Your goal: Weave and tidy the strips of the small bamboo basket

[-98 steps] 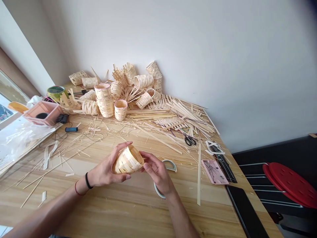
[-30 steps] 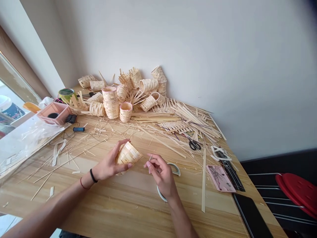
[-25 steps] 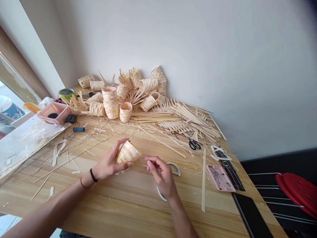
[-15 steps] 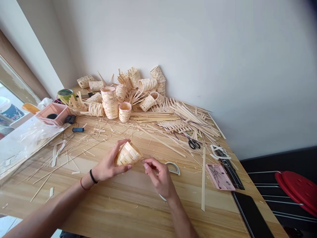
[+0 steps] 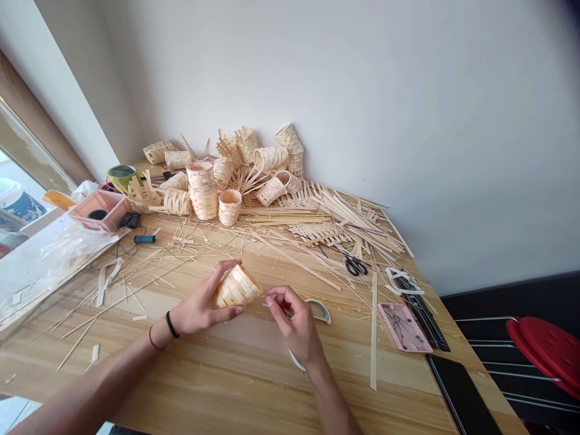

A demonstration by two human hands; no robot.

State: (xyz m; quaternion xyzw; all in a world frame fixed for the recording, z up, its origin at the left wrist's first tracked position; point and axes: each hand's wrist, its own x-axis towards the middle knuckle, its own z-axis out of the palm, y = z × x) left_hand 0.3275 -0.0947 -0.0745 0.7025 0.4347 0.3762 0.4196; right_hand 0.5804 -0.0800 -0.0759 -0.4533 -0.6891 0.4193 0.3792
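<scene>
My left hand [image 5: 199,302] is shut around a small woven bamboo basket [image 5: 236,287], which lies on its side with the open end hidden from me. My right hand [image 5: 293,317] sits just to the right of the basket, not touching it. Its thumb and fingers pinch a thin bamboo sliver [image 5: 270,302], which points toward the basket's edge. Beneath that hand, a white D-shaped plastic piece [image 5: 318,310] lies on the wooden table [image 5: 217,374], partly covered by my wrist.
Several woven baskets [image 5: 203,190] and bamboo strips [image 5: 357,220] are heaped against the wall. Loose slivers [image 5: 149,272] litter the table. Black-handled scissors [image 5: 356,266], a pink tray [image 5: 403,327], a black tablet [image 5: 462,396] and a pink box [image 5: 100,211] lie nearby.
My right hand has left the basket and now pinches the thin sliver beside it. The basket has turned slightly in my left hand.
</scene>
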